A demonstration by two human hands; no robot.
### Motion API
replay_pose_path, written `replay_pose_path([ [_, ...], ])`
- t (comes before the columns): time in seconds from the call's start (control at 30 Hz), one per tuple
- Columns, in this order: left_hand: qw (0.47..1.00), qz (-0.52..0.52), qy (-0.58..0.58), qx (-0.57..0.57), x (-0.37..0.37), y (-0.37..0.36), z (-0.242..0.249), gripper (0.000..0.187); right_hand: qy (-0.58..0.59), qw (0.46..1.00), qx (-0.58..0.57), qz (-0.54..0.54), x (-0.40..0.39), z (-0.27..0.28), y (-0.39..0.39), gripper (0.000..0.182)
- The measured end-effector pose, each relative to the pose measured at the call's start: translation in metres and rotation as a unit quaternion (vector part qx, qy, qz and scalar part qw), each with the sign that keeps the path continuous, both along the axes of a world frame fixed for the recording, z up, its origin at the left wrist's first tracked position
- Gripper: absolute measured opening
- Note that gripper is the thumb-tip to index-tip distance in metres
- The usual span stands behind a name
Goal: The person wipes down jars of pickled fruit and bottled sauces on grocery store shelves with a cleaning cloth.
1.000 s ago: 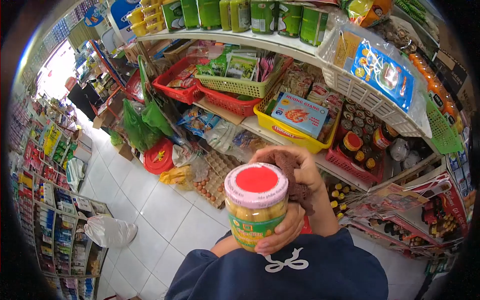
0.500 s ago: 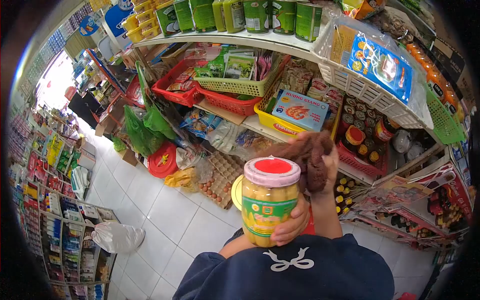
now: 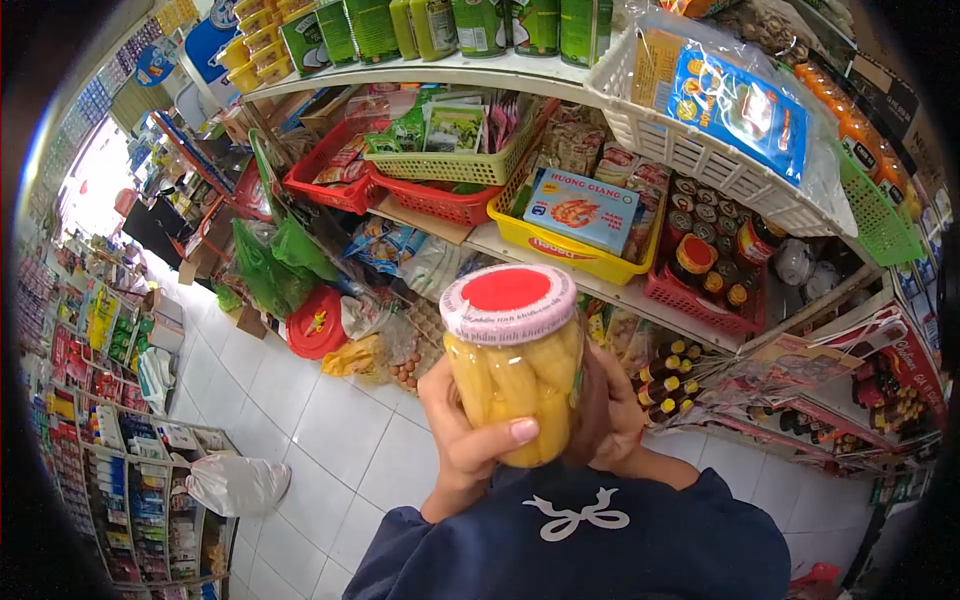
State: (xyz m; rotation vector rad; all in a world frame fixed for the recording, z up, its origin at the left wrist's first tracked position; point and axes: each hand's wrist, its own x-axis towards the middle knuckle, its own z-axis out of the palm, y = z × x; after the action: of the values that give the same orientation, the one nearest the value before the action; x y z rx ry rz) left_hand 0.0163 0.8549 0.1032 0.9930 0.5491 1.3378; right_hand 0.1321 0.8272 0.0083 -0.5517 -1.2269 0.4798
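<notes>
A glass jar point(image 3: 520, 385) of pale yellow pieces, with a pink lid and a red top, stands roughly upright in front of my chest. My left hand point(image 3: 465, 430) wraps the jar's left side, its thumb across the front. On the right side, my right hand point(image 3: 618, 415) holds a dark brown cloth point(image 3: 592, 405) against the glass; part of the cloth and some fingers are hidden behind the jar. The jar's green label shows only as a sliver at its right edge.
Ahead is a shelf point(image 3: 420, 78) with green cans. Below it sit a yellow basket point(image 3: 575, 255) with a blue box, red baskets and dark bottles. A white basket point(image 3: 720, 135) juts out at upper right. A white bag point(image 3: 238, 484) lies on the tiled floor.
The jar has turned so its label faces away and has come up slightly. The cloth and my right hand have come down from above onto its right side. My left hand now grips its left side.
</notes>
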Motion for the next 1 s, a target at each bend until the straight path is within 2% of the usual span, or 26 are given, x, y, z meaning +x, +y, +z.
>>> replay_pose_path([
  [0.03,0.999,0.025,0.040,0.025,0.001,0.001,-0.002,0.065,-0.055,0.986,0.133,-0.088,-0.001,-0.030,0.013,0.050],
  [0.07,0.994,0.050,0.079,0.049,0.002,0.002,-0.008,0.063,-0.108,0.944,0.262,-0.171,-0.002,-0.059,0.024,0.046],
  [0.1,0.988,0.077,0.117,0.073,0.005,0.003,-0.015,0.063,-0.238,0.907,0.303,-0.171,0.012,-0.034,0.015,0.041],
  [0.13,0.993,0.074,0.084,0.039,0.007,0.004,-0.022,0.062,-0.355,0.854,0.347,-0.152,0.026,-0.008,0.005,0.037],
  [0.2,0.997,0.069,0.020,-0.026,0.011,0.009,-0.038,0.066,-0.419,0.883,0.151,-0.144,0.024,0.026,-0.011,0.039],
  [0.23,0.995,0.050,0.083,0.020,0.007,0.012,-0.049,0.073,-0.387,0.897,0.149,-0.153,0.023,0.022,-0.008,0.040],
  [0.37,0.979,0.091,0.165,0.078,0.010,0.010,-0.044,0.078,-0.289,0.943,0.088,-0.139,0.019,0.017,0.001,0.049],
  [0.47,0.978,0.119,0.142,0.097,0.011,0.009,-0.049,0.080,-0.226,0.970,0.042,-0.082,0.014,0.021,0.001,0.057],
  [0.53,0.973,0.138,0.147,0.111,0.012,0.008,-0.046,0.079,-0.152,0.988,0.036,-0.013,0.011,0.007,0.005,0.059],
  [0.57,0.971,0.148,0.149,0.118,0.013,0.008,-0.043,0.079,-0.119,0.993,-0.009,0.022,0.012,-0.015,-0.001,0.067],
  [0.67,0.953,0.184,0.200,0.138,0.010,0.001,-0.036,0.080,-0.026,0.987,-0.128,0.093,0.004,0.012,-0.003,0.077],
  [0.7,0.941,0.189,0.214,0.180,0.010,0.001,-0.035,0.074,0.010,0.988,-0.142,0.051,0.000,0.013,-0.002,0.085],
  [0.77,0.912,0.200,0.242,0.263,0.009,0.002,-0.031,0.063,0.043,0.983,-0.164,0.075,0.003,0.016,0.002,0.084],
  [0.87,0.916,0.123,0.248,0.292,-0.003,0.000,-0.024,0.056,0.071,0.976,-0.166,0.124,0.015,0.019,0.002,0.082],
  [0.9,0.912,0.090,0.240,0.320,-0.007,0.003,-0.028,0.060,0.075,0.974,-0.165,0.136,0.018,0.019,0.001,0.082],
  [1.0,0.888,0.163,0.240,0.357,0.007,0.008,-0.016,0.081,0.071,0.973,-0.163,0.149,0.024,0.022,0.000,0.080],
])
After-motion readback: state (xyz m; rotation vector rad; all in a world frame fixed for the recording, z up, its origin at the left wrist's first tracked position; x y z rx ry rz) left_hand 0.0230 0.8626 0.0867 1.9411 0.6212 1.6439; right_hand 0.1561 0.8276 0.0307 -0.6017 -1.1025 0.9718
